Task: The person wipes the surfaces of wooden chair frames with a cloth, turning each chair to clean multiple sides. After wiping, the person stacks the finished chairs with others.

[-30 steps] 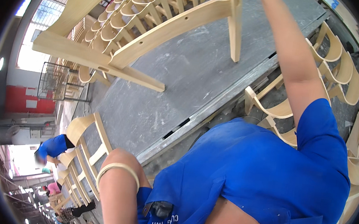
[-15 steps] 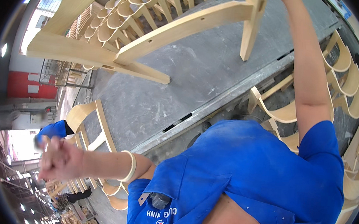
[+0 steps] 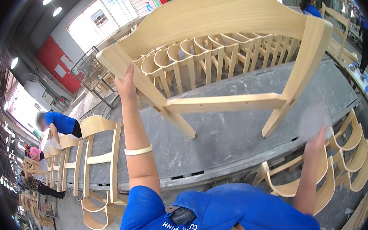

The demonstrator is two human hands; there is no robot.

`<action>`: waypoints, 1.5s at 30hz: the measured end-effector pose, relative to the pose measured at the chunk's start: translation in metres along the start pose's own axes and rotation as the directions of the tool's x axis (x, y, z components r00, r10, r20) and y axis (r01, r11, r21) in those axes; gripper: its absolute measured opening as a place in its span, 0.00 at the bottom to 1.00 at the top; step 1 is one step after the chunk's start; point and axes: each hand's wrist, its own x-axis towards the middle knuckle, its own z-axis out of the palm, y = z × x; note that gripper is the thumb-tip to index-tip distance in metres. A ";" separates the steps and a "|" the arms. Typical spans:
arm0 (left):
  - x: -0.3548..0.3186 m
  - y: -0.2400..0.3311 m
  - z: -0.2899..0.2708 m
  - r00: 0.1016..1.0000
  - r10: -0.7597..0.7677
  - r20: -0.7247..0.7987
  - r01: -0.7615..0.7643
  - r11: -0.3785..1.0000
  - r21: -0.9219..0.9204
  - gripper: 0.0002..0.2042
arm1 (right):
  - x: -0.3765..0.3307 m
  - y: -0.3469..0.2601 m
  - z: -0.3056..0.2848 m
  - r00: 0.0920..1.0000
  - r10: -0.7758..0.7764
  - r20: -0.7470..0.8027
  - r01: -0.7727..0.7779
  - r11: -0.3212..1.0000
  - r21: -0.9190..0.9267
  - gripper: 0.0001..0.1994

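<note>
A pale wooden chair back frame [image 3: 230, 15] stands upright on the grey worktable [image 3: 224, 146], with a broad curved top rail, two slanting posts and a narrower crossbar. My left hand [image 3: 128, 84] grips its left post just below the top rail; the thumb shows and the other fingers are hidden by the wood. To the right of the frame, apart from it, my right hand [image 3: 317, 140] is raised with a whitish, thin-looking sheet [image 3: 314, 119]. Motion smears both that sheet and the fingers on it, so its kind is unclear.
Rows of similar chair frames [image 3: 215, 52] stand behind the worktable. More curved frames [image 3: 288, 190] hang or lean along its near right edge, and others [image 3: 98, 158] stand at the left. A co-worker in blue [image 3: 62, 123] bends over frames at far left.
My left hand has risen from the lower left and taken hold of the frame's left post. My right hand has come down into view with the whitish sheet. The head view has shifted.
</note>
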 end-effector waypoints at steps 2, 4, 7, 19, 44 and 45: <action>-0.001 -0.003 -0.002 1.000 0.015 -0.009 -0.015 1.000 -0.009 0.15 | -0.059 0.043 -0.058 0.847 0.525 0.089 -0.532 0.826 0.187 0.23; -0.001 -0.004 -0.003 1.000 0.012 -0.002 -0.012 1.000 -0.007 0.14 | -0.135 0.094 -0.106 0.518 0.574 0.634 -0.829 0.520 0.207 0.19; 0.002 -0.005 -0.001 1.000 -0.005 -0.004 0.005 1.000 -0.003 0.14 | -0.224 0.143 -0.163 0.107 0.994 0.002 -0.994 0.106 0.024 0.24; 0.001 -0.003 0.002 0.999 -0.024 -0.026 0.024 1.000 0.004 0.15 | -0.267 0.159 -0.185 0.172 0.959 -0.223 -0.949 0.100 -0.299 0.24; 0.005 -0.011 0.004 1.000 -0.003 0.000 0.003 1.000 0.027 0.18 | -0.243 0.170 -0.160 0.214 0.937 -0.278 -0.890 0.069 -0.451 0.24; 0.006 -0.013 0.003 1.000 0.001 -0.007 -0.001 0.999 0.035 0.19 | -0.243 0.171 -0.159 0.215 0.937 -0.276 -0.888 0.069 -0.455 0.24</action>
